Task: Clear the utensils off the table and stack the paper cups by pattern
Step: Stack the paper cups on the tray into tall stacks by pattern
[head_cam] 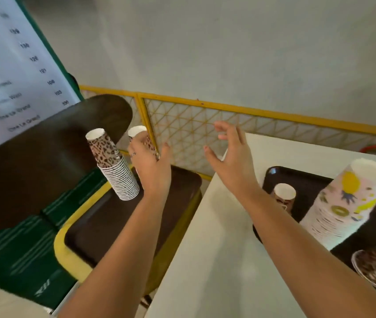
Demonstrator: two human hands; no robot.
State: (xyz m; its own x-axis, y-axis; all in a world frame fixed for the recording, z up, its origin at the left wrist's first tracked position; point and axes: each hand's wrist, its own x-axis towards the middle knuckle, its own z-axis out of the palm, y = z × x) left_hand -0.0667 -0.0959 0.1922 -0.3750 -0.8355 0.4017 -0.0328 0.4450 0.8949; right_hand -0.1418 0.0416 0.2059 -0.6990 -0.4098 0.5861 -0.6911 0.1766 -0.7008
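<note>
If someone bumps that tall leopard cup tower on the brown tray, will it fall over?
Probably, yes. The leopard cup stack is tall and narrow and already leans, so a sideways push would likely tip it. It is only paper cups, so it is probably light and slides easily on the smooth brown tray. The nested cups may also come apart if grabbed near the top.

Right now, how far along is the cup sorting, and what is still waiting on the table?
Done so far: a tall leopard-print stack stands on the brown tray at left, and a pineapple-print stack stands on the black tray. In hand: the left hand grips another leopard cup; the right hand is open and empty. Left: a single cup and a leopard plate. No utensils are visible.
</note>
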